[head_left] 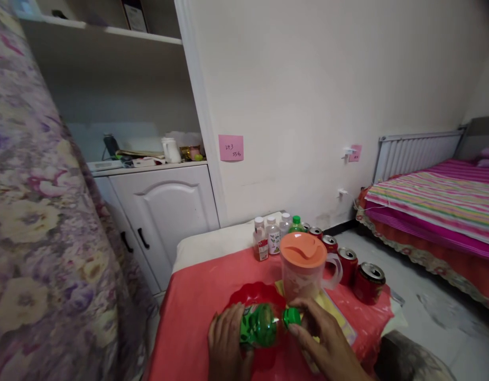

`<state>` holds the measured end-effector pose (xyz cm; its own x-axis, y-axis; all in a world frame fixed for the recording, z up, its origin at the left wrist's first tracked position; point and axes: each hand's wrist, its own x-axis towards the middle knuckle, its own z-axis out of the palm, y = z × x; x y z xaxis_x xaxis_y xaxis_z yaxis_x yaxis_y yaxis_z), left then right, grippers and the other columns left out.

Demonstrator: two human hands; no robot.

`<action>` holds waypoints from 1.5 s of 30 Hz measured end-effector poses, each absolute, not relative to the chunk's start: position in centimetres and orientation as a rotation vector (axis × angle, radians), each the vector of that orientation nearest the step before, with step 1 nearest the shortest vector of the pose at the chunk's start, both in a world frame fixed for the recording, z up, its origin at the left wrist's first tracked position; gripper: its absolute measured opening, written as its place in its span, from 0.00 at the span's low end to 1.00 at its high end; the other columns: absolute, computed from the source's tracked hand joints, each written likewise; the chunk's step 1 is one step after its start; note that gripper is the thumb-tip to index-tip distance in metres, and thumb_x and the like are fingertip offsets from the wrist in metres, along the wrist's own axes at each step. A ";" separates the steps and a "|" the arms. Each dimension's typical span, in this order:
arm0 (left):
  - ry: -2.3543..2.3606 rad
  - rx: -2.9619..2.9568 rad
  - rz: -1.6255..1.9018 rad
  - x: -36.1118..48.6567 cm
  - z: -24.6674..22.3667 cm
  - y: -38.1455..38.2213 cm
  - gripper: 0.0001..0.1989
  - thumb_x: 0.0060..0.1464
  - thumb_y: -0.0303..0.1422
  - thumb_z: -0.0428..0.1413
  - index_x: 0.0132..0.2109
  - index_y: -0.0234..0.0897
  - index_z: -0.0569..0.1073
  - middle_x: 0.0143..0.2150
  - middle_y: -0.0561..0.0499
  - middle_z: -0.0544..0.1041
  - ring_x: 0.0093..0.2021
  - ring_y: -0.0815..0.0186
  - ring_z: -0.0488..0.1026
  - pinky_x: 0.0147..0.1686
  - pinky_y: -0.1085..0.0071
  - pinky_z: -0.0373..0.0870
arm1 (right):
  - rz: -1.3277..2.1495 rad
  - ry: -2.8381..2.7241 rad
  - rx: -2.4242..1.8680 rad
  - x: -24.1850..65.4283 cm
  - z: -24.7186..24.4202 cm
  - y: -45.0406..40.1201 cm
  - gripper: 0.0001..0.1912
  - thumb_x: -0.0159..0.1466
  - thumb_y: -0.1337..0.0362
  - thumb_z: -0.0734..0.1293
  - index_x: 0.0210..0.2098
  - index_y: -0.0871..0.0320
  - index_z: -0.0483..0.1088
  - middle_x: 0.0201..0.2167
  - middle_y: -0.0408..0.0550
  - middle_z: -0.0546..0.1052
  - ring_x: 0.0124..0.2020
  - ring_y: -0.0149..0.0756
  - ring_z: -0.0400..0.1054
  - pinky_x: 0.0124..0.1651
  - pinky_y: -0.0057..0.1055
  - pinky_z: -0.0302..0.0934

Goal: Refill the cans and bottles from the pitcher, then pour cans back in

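Note:
A green-labelled plastic bottle (260, 325) lies on its side above a red scalloped bowl (257, 290), its neck pointing right. My left hand (227, 336) is wrapped round the bottle's lower part. At the neck, the thumb and fingers of my right hand (327, 336) pinch the green bottle cap (292, 317). Whether the cap still sits on the threads I cannot tell. Just behind my right hand stands a clear pitcher (302, 278) with an orange lid (303, 250).
Several small bottles (273, 236) stand at the back of the red-covered table (200, 296). A row of red drink cans (369, 286) runs along its right side. Yellow paper (341, 317) lies by the pitcher. A bed (438, 196) is at right, a cabinet (168, 211) and floral curtain (26, 238) at left.

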<state>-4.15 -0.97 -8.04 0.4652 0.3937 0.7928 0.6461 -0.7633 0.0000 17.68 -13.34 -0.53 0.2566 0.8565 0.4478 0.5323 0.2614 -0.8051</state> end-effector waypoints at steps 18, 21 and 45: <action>-0.902 -2.510 -1.256 -4.1 -9.4 -0.6 0.28 0.61 0.46 0.48 0.64 0.40 0.62 0.56 0.41 0.78 0.57 0.51 0.72 0.58 0.52 0.62 | 0.269 -1.526 -1.227 17.8 0.5 -13.7 0.10 0.64 0.65 0.68 0.46 0.52 0.72 0.41 0.51 0.76 0.42 0.42 0.73 0.43 0.33 0.69; -0.950 -2.556 -1.278 -4.1 -9.6 -0.7 0.28 0.60 0.44 0.49 0.64 0.41 0.62 0.58 0.40 0.76 0.59 0.50 0.71 0.59 0.49 0.62 | 0.234 -1.593 -1.141 18.0 0.9 -13.8 0.13 0.64 0.68 0.66 0.49 0.52 0.72 0.43 0.52 0.76 0.46 0.43 0.73 0.46 0.34 0.69; -2.199 -2.683 -2.111 -3.0 -5.0 -2.0 0.42 0.39 0.51 0.66 0.60 0.39 0.65 0.52 0.43 0.80 0.54 0.45 0.76 0.56 0.51 0.72 | 0.412 -0.828 -1.451 28.6 -9.4 -15.3 0.18 0.54 0.51 0.73 0.37 0.56 0.72 0.31 0.44 0.76 0.34 0.41 0.71 0.37 0.33 0.65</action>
